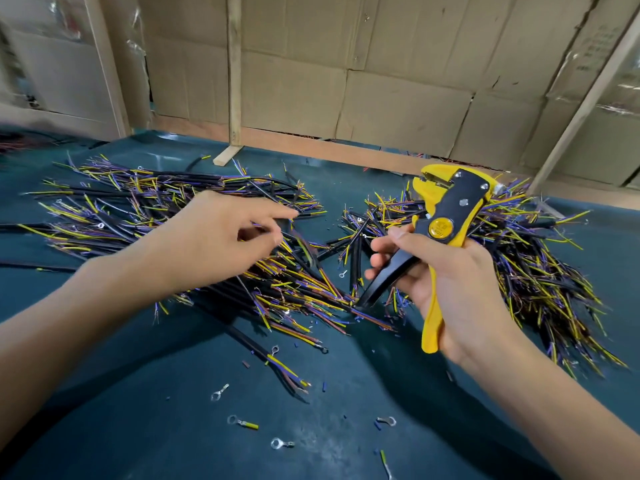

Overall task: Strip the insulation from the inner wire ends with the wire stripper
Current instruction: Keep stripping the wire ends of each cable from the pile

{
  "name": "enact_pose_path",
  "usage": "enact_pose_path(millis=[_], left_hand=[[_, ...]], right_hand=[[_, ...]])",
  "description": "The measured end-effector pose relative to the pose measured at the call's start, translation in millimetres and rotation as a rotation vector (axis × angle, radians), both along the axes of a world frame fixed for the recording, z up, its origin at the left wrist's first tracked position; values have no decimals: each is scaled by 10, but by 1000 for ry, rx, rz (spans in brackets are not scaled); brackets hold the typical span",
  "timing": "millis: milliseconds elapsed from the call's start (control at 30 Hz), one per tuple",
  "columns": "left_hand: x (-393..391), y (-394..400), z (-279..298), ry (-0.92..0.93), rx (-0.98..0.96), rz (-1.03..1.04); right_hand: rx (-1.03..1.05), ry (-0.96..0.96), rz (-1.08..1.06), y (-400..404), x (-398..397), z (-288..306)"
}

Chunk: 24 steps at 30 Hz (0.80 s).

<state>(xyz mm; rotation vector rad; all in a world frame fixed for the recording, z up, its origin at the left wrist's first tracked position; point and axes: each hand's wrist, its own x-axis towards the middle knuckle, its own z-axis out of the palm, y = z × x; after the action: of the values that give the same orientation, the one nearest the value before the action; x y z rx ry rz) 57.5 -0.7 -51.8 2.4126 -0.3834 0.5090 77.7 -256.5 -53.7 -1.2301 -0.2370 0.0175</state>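
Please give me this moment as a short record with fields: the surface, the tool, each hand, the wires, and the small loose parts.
surface: dark green table cover
tool: yellow and black wire stripper, head pointing up and away
right hand: grips the wire stripper by its handles
left hand: reaches over the left pile, thumb and forefinger close together; whether it pinches a wire cannot be told
left wire pile: black cables with yellow, purple and brown inner ends
right wire pile: the same kind, behind the right hand
loose parts: ring terminals and insulation scraps near the front edge

cable heaps (194, 216) left and right, near cloth (173, 410) seemingly open
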Motion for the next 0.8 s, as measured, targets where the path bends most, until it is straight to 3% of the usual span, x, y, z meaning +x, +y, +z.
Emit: enact_pose_path(millis=[67, 133, 233, 567, 800], left_hand=[[-49, 95, 100, 45, 236, -242], [-73, 201, 166, 220, 356, -394], [-35, 280, 133, 300, 454, -356], [-69, 4, 89, -210, 180, -355], [-177, -222, 127, -448, 202, -293]], right_hand=[[0, -1, -2, -6, 6, -1], [-6, 0, -6, -8, 5, -2], [-19, -5, -9, -7, 5, -12], [-42, -27, 0, 1, 15, -52], [57, -79, 259, 14, -77, -2]])
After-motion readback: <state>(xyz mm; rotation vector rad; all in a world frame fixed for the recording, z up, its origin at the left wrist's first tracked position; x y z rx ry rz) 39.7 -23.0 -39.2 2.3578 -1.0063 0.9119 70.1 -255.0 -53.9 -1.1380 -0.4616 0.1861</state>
